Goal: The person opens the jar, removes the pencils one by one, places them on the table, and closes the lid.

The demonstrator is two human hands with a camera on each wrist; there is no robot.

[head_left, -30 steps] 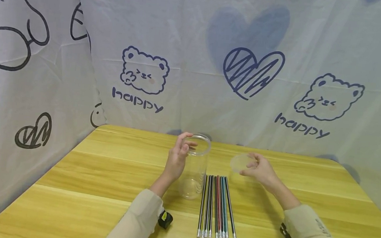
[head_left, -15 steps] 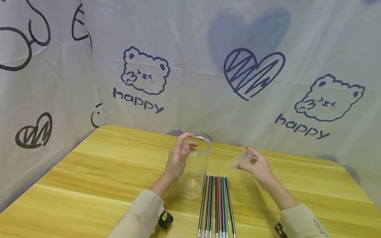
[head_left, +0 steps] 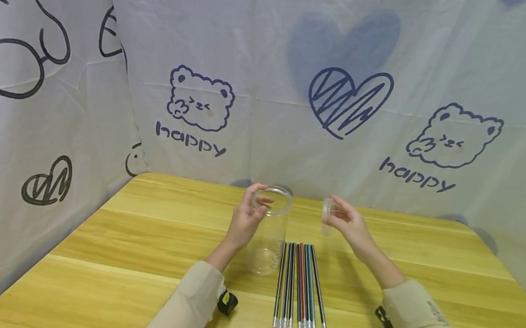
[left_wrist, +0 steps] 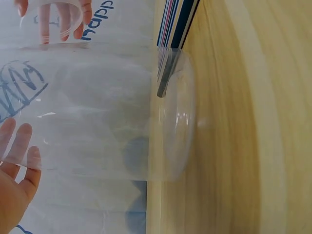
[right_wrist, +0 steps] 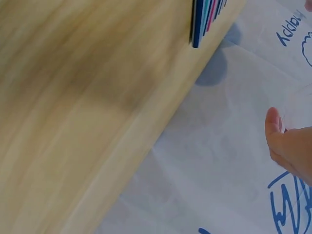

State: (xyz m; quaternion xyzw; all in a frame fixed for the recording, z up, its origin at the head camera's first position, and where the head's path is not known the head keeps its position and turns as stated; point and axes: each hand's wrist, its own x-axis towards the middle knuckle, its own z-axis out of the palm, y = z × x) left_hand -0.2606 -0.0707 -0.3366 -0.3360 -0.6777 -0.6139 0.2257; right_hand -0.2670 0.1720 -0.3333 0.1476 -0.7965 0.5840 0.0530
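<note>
A tall clear plastic jar stands upright and uncovered on the table. My left hand grips it near the rim, thumb on the near side and fingers round the far side. In the left wrist view the jar spans most of the left half, with the left hand at its edge. To the right, my right hand pinches a clear round lid, held on edge above the table. Between the hands lies a row of several pencils, dark, red and teal, with their silver ends toward me.
The wooden table reaches back to a white cloth with bear and heart drawings. A second cloth wall closes off the left side. The pencils lie right beside the jar's base.
My right hand has turned the lid from nearly face-on to edge-on and moved it slightly left and up. The left hand keeps its hold, its thumb shifting a little; jar and pencils stay put.
</note>
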